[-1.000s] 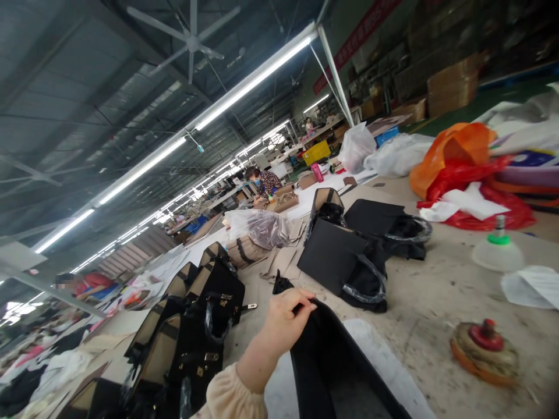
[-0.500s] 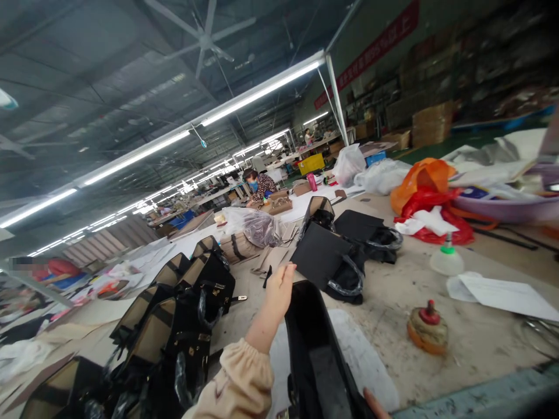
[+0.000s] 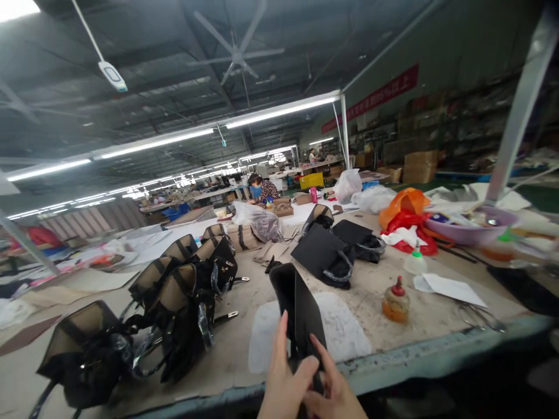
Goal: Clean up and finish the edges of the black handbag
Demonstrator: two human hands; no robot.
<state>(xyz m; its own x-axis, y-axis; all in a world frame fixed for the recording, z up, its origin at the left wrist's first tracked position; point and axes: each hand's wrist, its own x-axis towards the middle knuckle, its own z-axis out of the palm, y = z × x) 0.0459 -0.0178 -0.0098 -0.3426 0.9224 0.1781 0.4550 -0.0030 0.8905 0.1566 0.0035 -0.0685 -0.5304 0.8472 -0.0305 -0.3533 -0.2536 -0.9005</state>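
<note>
The left grip (image 3: 282,381) is closed around the near end of a black handbag (image 3: 308,311), its index finger along the bag's left side and its thumb crossing over toward the right. The right grip (image 3: 335,391) holds the same end, index finger stretched along the outer right panel, the remaining fingers curled in close beside the left thumb. The handbag tilts away beyond both grips, its dark opening on view, above a white sheet (image 3: 349,329) on the counter (image 3: 233,358); whether the bag's underside touches that sheet cannot be told.

Left of the left grip stands a cluster of black handbags (image 3: 174,320) with tan insides and handles wrapped in clear plastic. From two of them, metal-tipped straps (image 3: 227,318) point toward the grips. Straight beyond the grips, past the held bag, lie flat black panels (image 3: 321,250) with a plastic-wrapped handle (image 3: 338,274) at the near side.

To the right of the right grip and further off stands a glass jar (image 3: 396,305) with a red top and amber liquid. Past it come a squeeze bottle (image 3: 416,265) with a green collar, folded white paper (image 3: 449,288), and a red plastic bag (image 3: 425,235) beside a purple basin (image 3: 467,234). Well beyond the grips, a person in a patterned top (image 3: 268,189) leans over a work surface.
</note>
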